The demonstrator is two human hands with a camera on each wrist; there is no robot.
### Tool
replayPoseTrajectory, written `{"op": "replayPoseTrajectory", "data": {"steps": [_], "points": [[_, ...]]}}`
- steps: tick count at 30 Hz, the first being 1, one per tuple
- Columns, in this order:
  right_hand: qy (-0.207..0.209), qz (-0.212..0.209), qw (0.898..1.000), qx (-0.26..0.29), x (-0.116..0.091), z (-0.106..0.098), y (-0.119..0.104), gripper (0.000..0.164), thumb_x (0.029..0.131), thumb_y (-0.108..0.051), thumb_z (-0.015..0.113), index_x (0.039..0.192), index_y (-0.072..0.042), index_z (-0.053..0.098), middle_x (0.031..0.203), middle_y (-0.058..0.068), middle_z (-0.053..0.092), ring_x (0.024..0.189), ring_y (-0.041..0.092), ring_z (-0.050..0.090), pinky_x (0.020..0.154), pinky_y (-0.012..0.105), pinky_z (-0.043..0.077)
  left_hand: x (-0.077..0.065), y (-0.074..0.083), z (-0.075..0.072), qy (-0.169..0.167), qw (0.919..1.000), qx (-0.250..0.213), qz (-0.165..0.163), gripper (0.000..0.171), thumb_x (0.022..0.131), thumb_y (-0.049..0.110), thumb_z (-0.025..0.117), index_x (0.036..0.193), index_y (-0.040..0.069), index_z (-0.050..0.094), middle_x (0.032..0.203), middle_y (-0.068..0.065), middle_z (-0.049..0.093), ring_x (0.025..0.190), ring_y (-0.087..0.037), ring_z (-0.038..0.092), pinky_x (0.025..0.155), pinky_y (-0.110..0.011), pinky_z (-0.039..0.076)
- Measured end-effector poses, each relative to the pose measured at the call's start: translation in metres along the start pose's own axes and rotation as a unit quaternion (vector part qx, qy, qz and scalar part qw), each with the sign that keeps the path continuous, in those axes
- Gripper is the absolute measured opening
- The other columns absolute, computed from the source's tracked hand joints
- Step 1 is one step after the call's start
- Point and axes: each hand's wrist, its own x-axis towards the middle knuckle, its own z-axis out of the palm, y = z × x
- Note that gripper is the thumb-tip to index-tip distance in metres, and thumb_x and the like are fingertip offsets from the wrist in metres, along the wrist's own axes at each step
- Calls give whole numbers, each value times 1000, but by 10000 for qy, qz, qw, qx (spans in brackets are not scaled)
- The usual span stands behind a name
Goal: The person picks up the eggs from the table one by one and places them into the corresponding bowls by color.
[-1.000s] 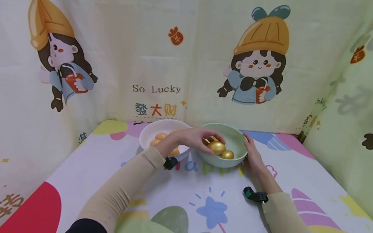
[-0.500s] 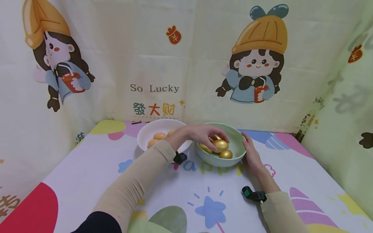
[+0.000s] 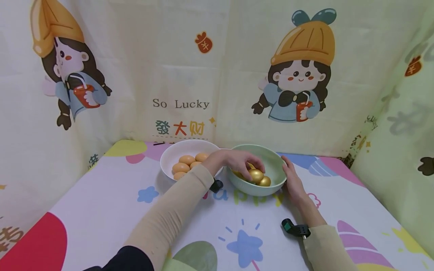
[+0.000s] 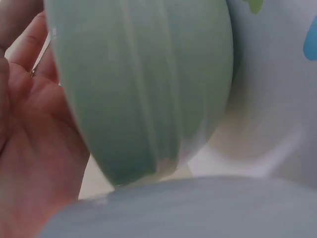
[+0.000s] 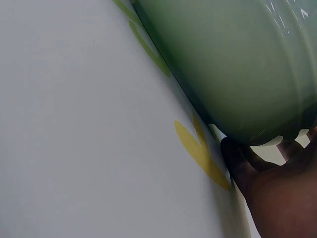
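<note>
My left hand [image 3: 241, 161] reaches over the white bowl's right side into the light green bowl [image 3: 276, 165] and holds a golden egg [image 3: 255, 175] between thumb and fingers. Another golden egg [image 3: 265, 181] lies beside it in the bowl, and more gold shows partly hidden under the hand. With my right hand [image 3: 293, 180] I hold the green bowl at its right side, fingers along the outer wall. In the left wrist view the green bowl [image 4: 148, 89] covers the fingertips and the egg. The right wrist view shows my fingers [image 5: 242, 158] against the green bowl's underside.
Left of the green bowl stands a white bowl [image 3: 167, 162] with several brown eggs [image 3: 186, 160], partly covered by my left forearm. Both bowls stand near the back of the table [image 3: 112, 195], close to a printed cloth wall [image 3: 234, 124].
My left hand has moved slightly right with the golden egg, then down, so the egg sits lower in the green bowl. The right hand stays on the bowl.
</note>
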Motion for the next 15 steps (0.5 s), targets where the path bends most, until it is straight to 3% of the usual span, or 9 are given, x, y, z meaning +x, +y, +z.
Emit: {"op": "replayPoseTrajectory", "data": {"steps": [6,15], "points": [[-18,-8,10000,-20,-1,0,-2,59,112,-36,19,163,-17,-1,167,13,4,148,31,16,120,47,12,5,-2,3,47,9997,102,-217,44,85,2,76,128,7,65,128,-1,62,119,-8,52,99,-23,42],[23,67,9999,-112,-1,0,-1,59,111,-38,20,164,-20,0,167,11,3,148,31,17,120,47,13,11,-2,9,44,9986,449,-289,42,86,-4,70,126,7,65,128,-2,62,117,-9,52,96,-20,43]]}}
